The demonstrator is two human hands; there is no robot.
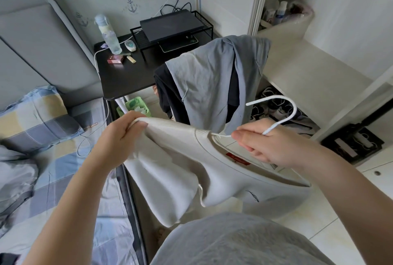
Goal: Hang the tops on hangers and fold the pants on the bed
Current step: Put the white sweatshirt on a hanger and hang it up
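A cream top (182,171) with a red neck label hangs in front of me over a white hanger (282,105), whose hook sticks up to the right. My left hand (119,135) grips the top's shoulder at the hanger's left end. My right hand (270,145) holds the hanger at the base of its hook, by the collar. A blue-grey top (208,81) and a dark garment (168,92) are draped over a chair behind. The bed (63,171) with a checked sheet lies at the left.
A black bedside table (127,77) carries a bottle (108,35), a small red box and a wire rack with a black device. A green bin (138,107) stands under it. At the right is an open wardrobe with a pale shelf (308,73) and shoes below.
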